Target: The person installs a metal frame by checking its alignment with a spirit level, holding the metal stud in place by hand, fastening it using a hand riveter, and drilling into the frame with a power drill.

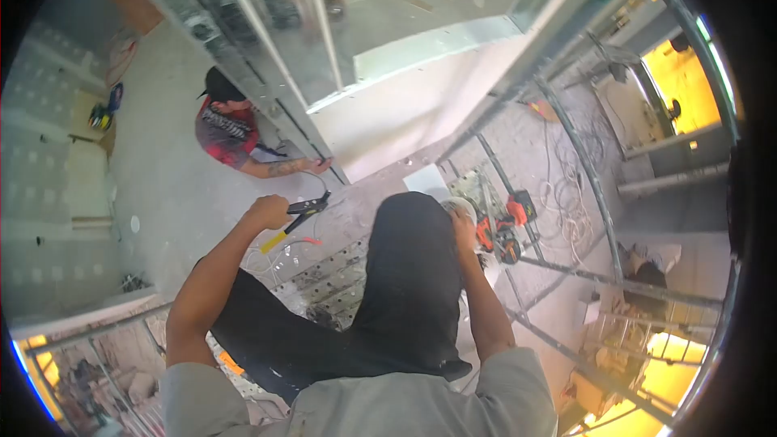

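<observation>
My left hand is closed around a black plier-like hand tool, held out in front of my left knee. A yellow handle shows just below it; whether it belongs to the same tool I cannot tell. By my right knee, my right hand reaches to a white round container, and its fingertips are hidden there. Right beside that hand lie an orange-and-black power tool and a second red-and-black one.
I sit on a perforated metal scaffold platform with scaffold rails to the right. Ahead stands a metal-framed partition with a pale board. A co-worker crouches below, one hand at the frame's edge. Cables lie coiled on the floor.
</observation>
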A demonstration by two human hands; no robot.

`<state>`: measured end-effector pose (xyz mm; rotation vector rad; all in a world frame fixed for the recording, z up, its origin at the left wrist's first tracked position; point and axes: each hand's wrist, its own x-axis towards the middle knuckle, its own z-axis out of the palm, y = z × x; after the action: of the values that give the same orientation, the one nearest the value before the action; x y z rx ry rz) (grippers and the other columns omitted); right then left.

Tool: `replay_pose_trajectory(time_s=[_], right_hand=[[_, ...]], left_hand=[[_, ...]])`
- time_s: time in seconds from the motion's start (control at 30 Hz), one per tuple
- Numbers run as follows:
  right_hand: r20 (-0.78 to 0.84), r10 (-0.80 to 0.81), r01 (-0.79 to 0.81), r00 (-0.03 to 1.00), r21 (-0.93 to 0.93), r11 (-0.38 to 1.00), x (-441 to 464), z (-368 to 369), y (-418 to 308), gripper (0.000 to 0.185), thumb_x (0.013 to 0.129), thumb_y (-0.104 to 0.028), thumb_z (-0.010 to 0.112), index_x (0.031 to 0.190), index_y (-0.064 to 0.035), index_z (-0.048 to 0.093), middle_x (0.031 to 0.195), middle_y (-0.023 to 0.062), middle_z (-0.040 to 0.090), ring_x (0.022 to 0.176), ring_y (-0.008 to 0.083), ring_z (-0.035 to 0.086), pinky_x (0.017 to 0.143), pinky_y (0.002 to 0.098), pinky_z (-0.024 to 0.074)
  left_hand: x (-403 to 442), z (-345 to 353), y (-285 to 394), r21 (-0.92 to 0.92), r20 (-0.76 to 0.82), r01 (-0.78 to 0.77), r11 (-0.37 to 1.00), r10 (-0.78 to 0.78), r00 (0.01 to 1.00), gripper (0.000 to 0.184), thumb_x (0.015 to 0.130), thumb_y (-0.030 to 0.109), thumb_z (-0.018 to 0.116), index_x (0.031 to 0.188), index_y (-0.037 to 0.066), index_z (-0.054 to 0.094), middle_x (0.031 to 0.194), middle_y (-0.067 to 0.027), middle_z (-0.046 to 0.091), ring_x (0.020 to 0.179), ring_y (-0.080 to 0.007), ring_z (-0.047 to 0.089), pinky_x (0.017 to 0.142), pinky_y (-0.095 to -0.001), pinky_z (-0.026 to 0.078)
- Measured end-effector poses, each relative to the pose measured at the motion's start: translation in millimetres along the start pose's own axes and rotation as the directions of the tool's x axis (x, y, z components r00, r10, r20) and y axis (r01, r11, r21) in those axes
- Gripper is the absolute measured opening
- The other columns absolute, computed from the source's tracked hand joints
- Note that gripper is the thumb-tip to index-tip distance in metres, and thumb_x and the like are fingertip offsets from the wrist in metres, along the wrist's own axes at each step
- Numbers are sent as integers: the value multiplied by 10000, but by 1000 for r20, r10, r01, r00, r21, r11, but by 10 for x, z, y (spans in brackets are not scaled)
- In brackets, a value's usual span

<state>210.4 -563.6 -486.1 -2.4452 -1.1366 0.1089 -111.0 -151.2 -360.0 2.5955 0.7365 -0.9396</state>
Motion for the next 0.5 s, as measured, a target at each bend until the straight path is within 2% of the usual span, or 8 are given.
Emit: replay_pose_trajectory(time_s=[0.07,0.13,0.17,0.23,0.27,0.37,0.4,0.5], right_hand=[[23,-37,37,999,12,999,-48,-36,59,124,918,-115,561,954,-57,665,1036,148,651,978,374,651,824,484,529],[-44,-3,4,999,23,1000,-50,-3,132,66,865,-68,617,898,-40,666,997,158,659,908,373,659,770,474,531],[-43,-17,18,999,28,999,-23,-14,146,66,865,-68,617,898,-40,666,997,158,659,908,373,659,770,474,531],[-166,8,27,986,210,977,20,-214,97,49,781,-8,679,829,-17,676,916,168,659,854,372,669,729,455,532],[-138,78,-42,987,250,967,50,-297,64,97,726,25,726,817,-2,705,828,170,669,793,365,682,694,439,532],[-45,105,-93,993,207,974,192,-507,19,95,747,8,734,842,-1,734,766,167,686,746,338,696,693,414,540],[-15,136,-126,991,286,950,289,-579,0,172,747,-4,756,919,-19,764,747,163,699,697,307,696,695,394,544],[25,172,-168,985,387,907,766,-978,-333,208,786,-11,753,991,-33,780,803,155,707,724,258,690,705,356,538]], left_hand=[[18,0,-73,5,41,6,1000,-6,999,419,863,417,737,1012,26,759,1002,-233,743,944,-398,725,844,-495,571],[23,-40,-75,-24,185,37,999,-32,982,448,885,422,711,999,-9,759,995,-244,734,951,-413,707,851,-494,560],[11,-53,-87,-30,180,50,998,-44,983,448,885,422,711,999,-9,759,995,-244,734,951,-413,707,851,-494,560],[-2,-45,-94,-54,148,12,998,-4,989,462,888,430,707,1005,-13,761,996,-247,734,956,-410,706,847,-494,559],[-3,-56,-101,-58,144,15,998,-7,990,462,888,430,707,1005,-13,761,996,-247,734,956,-410,706,847,-494,559],[-27,-146,-65,-41,85,-29,999,32,996,458,892,433,702,1020,-3,757,973,-242,733,950,-411,707,845,-498,556],[-76,-207,-24,-50,42,-29,998,31,999,459,898,442,695,1024,4,753,968,-240,730,953,-412,703,840,-502,554],[-226,-403,78,-90,-64,-53,995,48,997,459,913,459,680,1027,19,746,961,-240,722,959,-414,697,831,-510,549]])
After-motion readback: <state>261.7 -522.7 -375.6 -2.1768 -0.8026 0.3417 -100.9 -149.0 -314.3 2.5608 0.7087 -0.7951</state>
